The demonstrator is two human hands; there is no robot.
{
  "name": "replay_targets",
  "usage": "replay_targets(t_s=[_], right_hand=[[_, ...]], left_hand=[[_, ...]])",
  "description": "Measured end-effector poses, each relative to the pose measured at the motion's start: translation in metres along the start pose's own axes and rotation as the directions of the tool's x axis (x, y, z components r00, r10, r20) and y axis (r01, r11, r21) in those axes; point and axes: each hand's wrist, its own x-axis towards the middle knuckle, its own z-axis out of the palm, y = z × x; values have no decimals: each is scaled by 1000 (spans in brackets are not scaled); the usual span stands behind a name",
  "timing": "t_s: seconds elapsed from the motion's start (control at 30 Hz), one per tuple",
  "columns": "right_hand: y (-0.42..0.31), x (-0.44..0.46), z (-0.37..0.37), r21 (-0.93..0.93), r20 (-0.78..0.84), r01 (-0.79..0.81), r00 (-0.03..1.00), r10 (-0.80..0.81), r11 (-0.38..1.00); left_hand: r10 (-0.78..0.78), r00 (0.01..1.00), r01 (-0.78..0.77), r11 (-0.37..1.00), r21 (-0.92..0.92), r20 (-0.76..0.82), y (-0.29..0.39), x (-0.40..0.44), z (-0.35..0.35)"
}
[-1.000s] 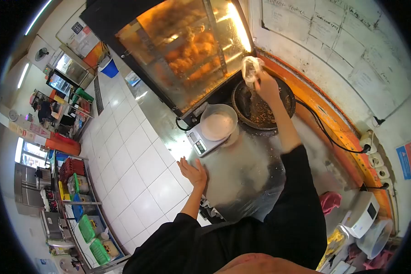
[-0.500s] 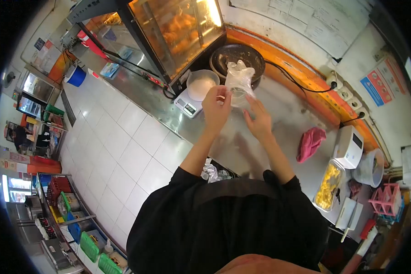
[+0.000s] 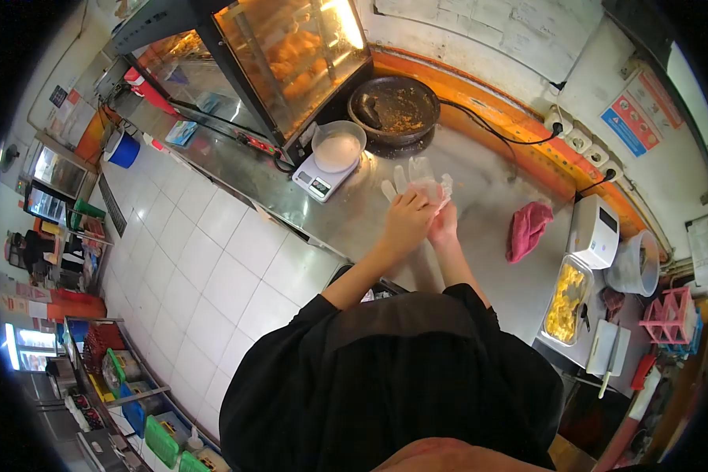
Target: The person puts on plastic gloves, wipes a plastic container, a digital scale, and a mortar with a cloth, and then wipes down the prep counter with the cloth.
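One clear plastic glove [image 3: 420, 171] is stretching out over the worktop [image 3: 480, 177], the left hand [image 3: 407, 219] gripping it and the right hand [image 3: 444, 223] touching it, its grip partly hidden. Beyond, one bowl [image 3: 338, 148] is sitting on one scale [image 3: 315, 186], near one mortar [image 3: 426, 118] holding one pestle [image 3: 367, 112].

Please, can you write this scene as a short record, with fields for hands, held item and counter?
Left hand: fingers closed on the clear plastic glove
Right hand: close against the left, at the glove's cuff; cannot tell whether it is inside
Glove: its fingers spread away from the person
Weighing: tub with pale contents on a digital scale
Beyond: dark mortar with pestle inside
Right side of counter: crumpled pink cloth; tray of yellow pieces
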Motion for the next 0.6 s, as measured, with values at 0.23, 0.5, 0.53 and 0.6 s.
replay_targets(t_s=[0.23, 0.5, 0.53, 0.6], right_hand=[[-11, 15, -13, 206, 381, -180, 920, 90, 962], [-25, 10, 16, 166, 464, -87, 886, 0, 982], [-27, 22, 13, 218, 474, -112, 881, -5, 970], [-30, 35, 15, 268, 486, -136, 874, -12, 954]], left_hand=[[-28, 993, 35, 998, 60, -117, -1, -2, 13], [90, 995, -93, 989, -118, -31, 7, -9, 20], [104, 994, -107, 985, -138, -35, 11, -10, 21], [81, 995, -87, 986, -142, -53, 13, -10, 24]])
